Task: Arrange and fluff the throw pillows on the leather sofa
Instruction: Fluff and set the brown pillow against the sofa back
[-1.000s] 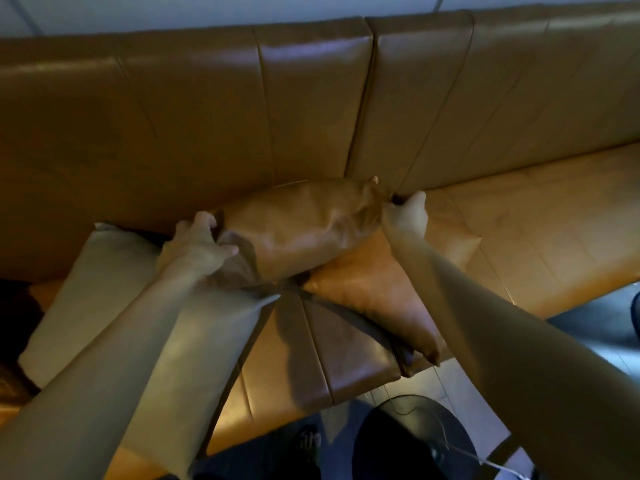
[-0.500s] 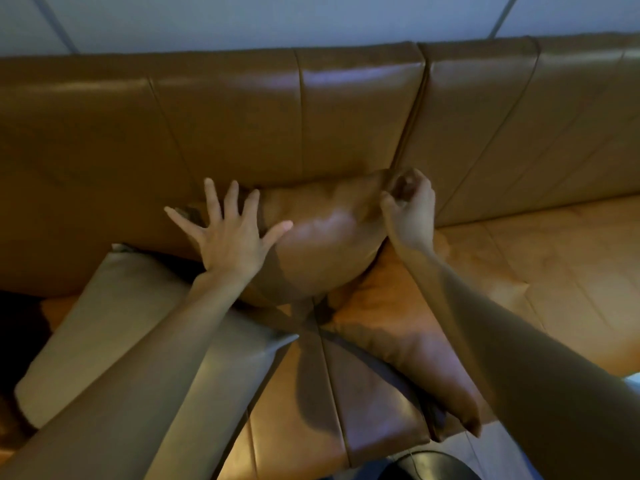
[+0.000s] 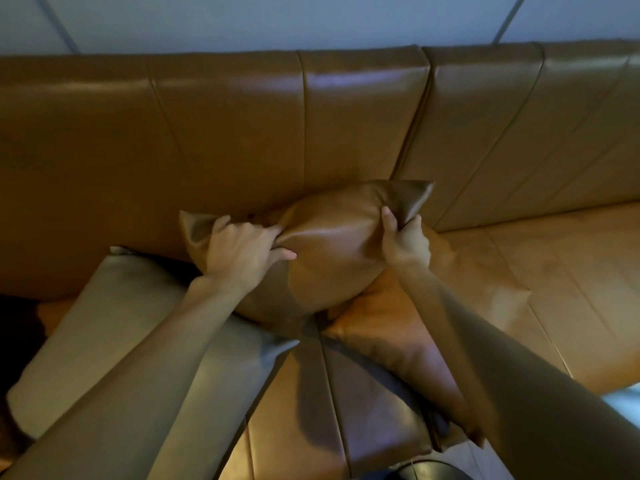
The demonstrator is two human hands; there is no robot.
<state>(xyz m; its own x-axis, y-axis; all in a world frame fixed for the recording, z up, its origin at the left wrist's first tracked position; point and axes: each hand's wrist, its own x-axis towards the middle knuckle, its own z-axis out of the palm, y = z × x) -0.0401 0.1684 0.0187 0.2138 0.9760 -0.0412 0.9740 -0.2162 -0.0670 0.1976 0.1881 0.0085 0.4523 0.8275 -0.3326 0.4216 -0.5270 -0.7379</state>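
I'm gripping the brown pillow (image 3: pixel 329 251) with my left hand (image 3: pixel 242 258), fingers (image 3: pixel 277 252) bunching its left end. Its long axis is running left to right along the sofa back (image 3: pixel 225 133), propped over two flatter pillows. My right hand (image 3: pixel 403 242) is pinching the right corner, equally near.

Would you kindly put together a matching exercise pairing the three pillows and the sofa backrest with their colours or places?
Things:
1. brown pillow
2. grey pillow
3. orange pillow
4. backrest

Descriptions:
A. lies flat on the seat, under the right forearm
B. pale, at the left end of the seat
C. gripped by both hands, left hand and right hand
D. upright panels behind everything

Pairs: 1-C, 2-B, 3-A, 4-D
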